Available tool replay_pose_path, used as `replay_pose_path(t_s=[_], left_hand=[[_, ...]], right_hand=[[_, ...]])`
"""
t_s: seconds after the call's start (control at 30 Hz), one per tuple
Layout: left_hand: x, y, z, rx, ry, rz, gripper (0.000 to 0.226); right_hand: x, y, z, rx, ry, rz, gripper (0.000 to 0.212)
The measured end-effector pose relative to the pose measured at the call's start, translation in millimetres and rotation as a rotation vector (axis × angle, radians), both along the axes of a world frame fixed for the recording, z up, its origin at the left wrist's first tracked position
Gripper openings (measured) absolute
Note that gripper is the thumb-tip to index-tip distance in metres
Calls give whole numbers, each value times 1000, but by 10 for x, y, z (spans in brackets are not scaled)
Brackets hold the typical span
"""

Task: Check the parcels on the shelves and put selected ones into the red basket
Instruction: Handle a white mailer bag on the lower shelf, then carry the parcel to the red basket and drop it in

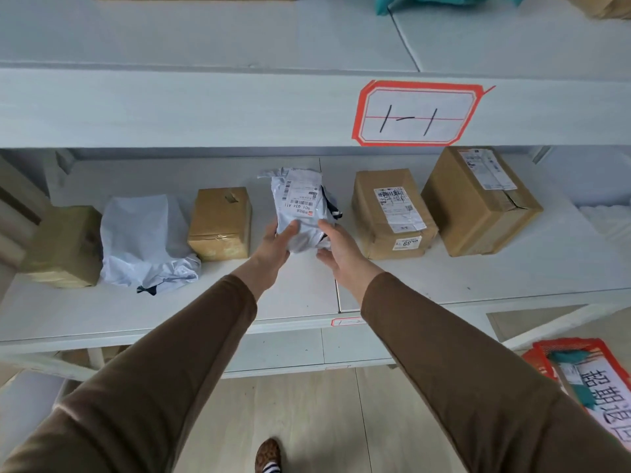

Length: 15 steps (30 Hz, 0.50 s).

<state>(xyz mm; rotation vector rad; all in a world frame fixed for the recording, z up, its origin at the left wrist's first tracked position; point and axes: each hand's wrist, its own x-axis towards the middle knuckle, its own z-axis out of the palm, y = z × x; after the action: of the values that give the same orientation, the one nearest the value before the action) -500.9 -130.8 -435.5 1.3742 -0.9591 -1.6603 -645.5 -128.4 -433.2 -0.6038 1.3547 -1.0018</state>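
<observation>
Your left hand [277,241] and right hand [336,249] both curl round grey poly parcel [300,208], held upright above middle shelf [307,298], label facing you. Red basket [587,373] low right, on floor.

Pale wood floor [317,414] below; a patterned shoe [268,456] (striped sock) stands there.

Crumpled white poly parcel [300,206], label up, above middle shelf [290,295]
</observation>
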Motion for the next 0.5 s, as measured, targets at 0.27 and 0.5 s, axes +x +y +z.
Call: replay_pose_path(t_s=[0.27,0.5], left_hand=[[2,-12,7,-69,-181,10,89],[426,377,292,-406,-463,80,66]], right_hand=[[104,-11,-123,-148,415,-124,52],[592,407,63,-780,867,-11,58]])
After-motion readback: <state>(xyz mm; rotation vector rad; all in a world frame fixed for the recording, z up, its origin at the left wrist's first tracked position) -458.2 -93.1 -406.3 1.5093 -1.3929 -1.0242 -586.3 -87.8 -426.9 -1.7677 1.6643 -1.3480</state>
